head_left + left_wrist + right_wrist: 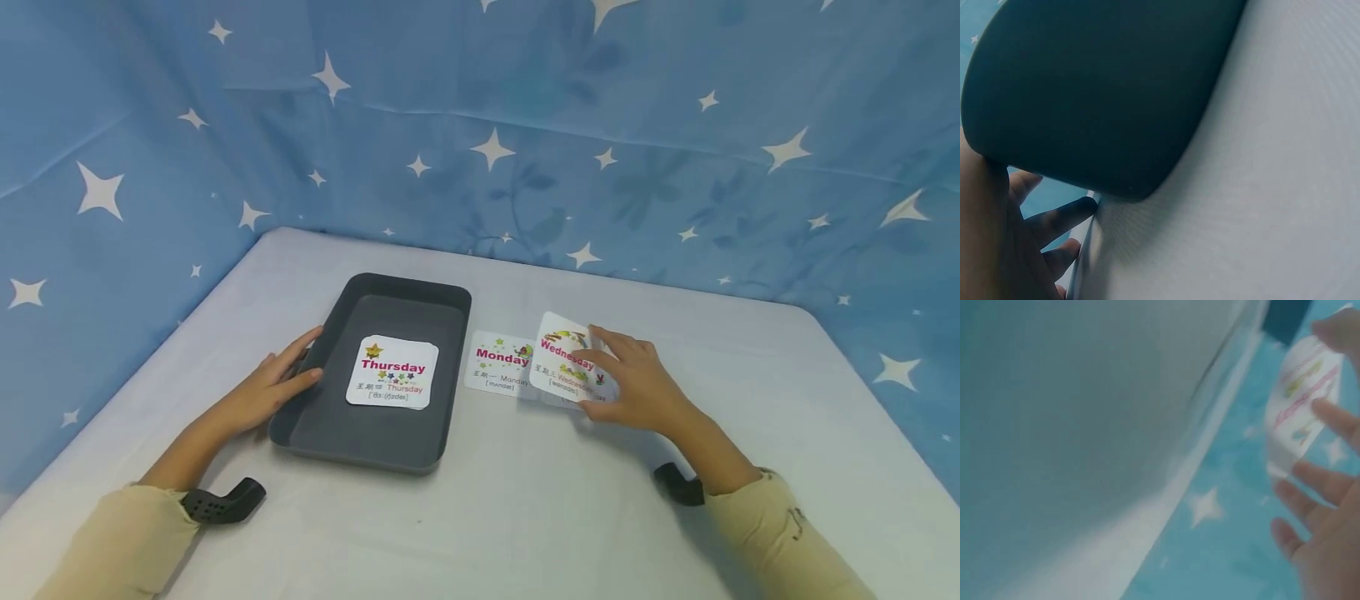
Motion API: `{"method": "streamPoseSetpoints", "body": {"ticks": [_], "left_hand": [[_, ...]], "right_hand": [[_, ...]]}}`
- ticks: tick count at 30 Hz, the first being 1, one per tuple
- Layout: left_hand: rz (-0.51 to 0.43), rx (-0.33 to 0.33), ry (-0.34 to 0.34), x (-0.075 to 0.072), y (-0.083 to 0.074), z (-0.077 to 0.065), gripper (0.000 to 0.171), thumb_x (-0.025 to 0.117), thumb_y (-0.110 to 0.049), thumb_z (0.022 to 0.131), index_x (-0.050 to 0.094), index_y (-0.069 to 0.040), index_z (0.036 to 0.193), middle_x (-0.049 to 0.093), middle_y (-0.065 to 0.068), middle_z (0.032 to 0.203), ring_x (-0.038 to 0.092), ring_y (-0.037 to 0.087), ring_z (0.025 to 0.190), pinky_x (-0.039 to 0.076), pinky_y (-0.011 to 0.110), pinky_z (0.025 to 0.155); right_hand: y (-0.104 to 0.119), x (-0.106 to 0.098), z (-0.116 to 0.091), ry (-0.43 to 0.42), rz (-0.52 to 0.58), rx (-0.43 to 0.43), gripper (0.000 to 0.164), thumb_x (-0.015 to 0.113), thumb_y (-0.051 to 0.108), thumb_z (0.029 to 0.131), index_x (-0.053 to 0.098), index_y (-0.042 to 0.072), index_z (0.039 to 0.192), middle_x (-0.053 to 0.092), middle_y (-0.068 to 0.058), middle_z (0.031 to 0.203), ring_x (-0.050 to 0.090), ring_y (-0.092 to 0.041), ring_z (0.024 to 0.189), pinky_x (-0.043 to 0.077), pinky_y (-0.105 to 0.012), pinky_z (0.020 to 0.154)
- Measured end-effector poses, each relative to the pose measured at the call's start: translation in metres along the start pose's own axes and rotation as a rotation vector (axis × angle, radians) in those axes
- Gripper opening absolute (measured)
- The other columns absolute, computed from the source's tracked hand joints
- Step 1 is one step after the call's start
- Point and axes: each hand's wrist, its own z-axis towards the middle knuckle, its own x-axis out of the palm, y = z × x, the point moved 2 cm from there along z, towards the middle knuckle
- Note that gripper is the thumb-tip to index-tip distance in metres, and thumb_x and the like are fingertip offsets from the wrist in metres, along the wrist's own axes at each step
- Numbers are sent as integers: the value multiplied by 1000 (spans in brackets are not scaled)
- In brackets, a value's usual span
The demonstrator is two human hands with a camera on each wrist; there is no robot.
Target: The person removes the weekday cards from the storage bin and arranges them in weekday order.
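In the head view, the left hand point(262, 392) holds the left side of a dark grey rectangular tray point(367, 454), its thumb over the rim. The left wrist view shows other fingers point(1060, 219) spread along the tray's outer wall. A small stack of white cards point(392, 372), "Thursday" uppermost, lies inside the tray. The right hand point(637, 379) grips a "Wednesday" card point(562, 358) by its edges between thumb and fingers; this card point(1304, 400) looks bowed in the right wrist view. Below it, another card point(611, 390) shows only at its edge. A "Monday" card point(498, 362) lies just left.
A white cloth point(510, 517) covers the table. Blue star-patterned fabric point(450, 125) hangs behind it and along the left side. Black curved devices point(225, 502) are worn at both wrists beside the beige sleeves.
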Motion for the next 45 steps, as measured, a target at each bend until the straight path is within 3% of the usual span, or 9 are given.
{"method": "streamPoseSetpoints", "body": {"ticks": [10, 20, 31, 38, 45], "left_hand": [[-4, -13, -12, -7, 4, -7, 65, 44, -35, 95, 9, -20, 148, 14, 24, 150, 16, 52, 132, -10, 62, 107], [-11, -9, -22, -7, 5, -7, 64, 43, -34, 95, 9, -20, 148, 16, 27, 148, 16, 53, 131, -10, 62, 107], [-11, 4, -14, -2, 4, -4, 64, 44, -33, 95, 10, -20, 148, 15, 26, 149, 16, 52, 132, -10, 62, 106], [-16, 12, -21, -2, 2, -2, 64, 44, -33, 95, 11, -18, 148, 19, 29, 147, 20, 53, 130, -8, 63, 106], [-16, 15, -16, 2, 1, 1, 63, 44, -33, 96, 11, -19, 148, 18, 25, 149, 20, 52, 131, -9, 62, 107]], "right_hand": [[-56, -15, -38, 184, -150, 111, 73, 77, 31, 65, 47, 15, 129, 37, -21, 138, 37, -41, 123, 31, -55, 94], [-66, -28, -45, 302, -215, 67, 79, 78, 33, 64, 44, 17, 133, 38, -22, 137, 37, -40, 123, 34, -59, 93], [-69, -25, -46, 447, -147, 190, 84, 79, 32, 64, 40, 19, 137, 36, -23, 139, 38, -47, 121, 35, -64, 92], [-76, -26, -46, 511, -68, 221, 85, 80, 30, 62, 40, 16, 136, 39, -24, 137, 37, -49, 120, 31, -67, 93], [-80, -26, -47, 567, 20, 264, 89, 80, 31, 63, 36, 12, 138, 36, -23, 138, 35, -47, 118, 39, -66, 86]]}}
